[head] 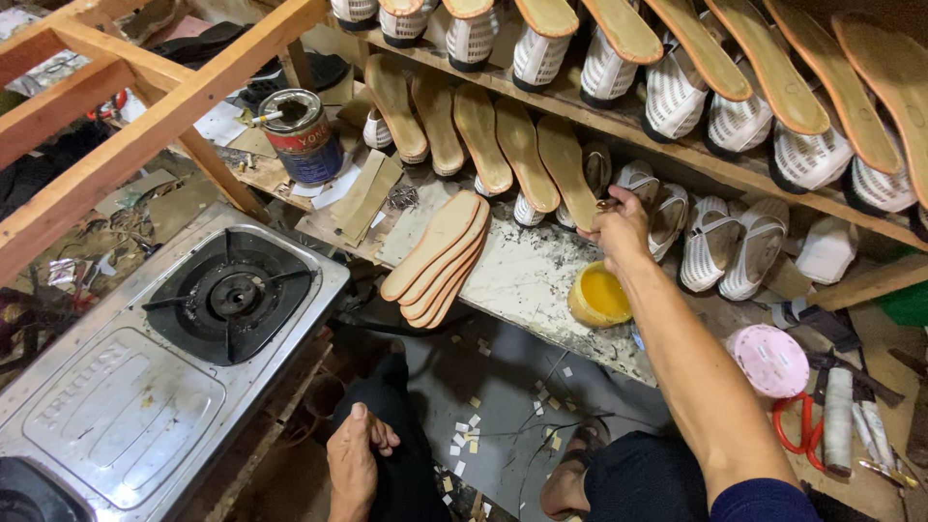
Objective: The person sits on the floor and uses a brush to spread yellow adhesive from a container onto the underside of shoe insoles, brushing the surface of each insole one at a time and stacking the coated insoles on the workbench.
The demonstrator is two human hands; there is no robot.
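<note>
— Head view, starting closest: what is each of the hands doing?

— The left hand (354,459) rests low on the person's dark-clad knee, fingers loosely curled, gripping nothing. The right hand (619,224) is stretched out to the row of tan flat insoles leaning on the lower shelf (503,145), pinched shut on the bottom edge of the rightmost tan insole (572,174).

— What lies near that right hand?

— Just below the wrist sits a small round tub of yellow glue (598,295) on the stained, speckled bench (522,275). Left of it, a fanned stack of tan insoles (440,256) lies flat on the same bench. To the right are a pink round lid (770,360) and red-handled scissors (800,425).

— And further off?

— A steel single-burner gas stove (164,358) stands at the left, with a blue and red tin can (301,135) behind it. White woven shoe uppers on the upper wooden rack (677,97) line the back, each with a tan insole laid on top.
</note>
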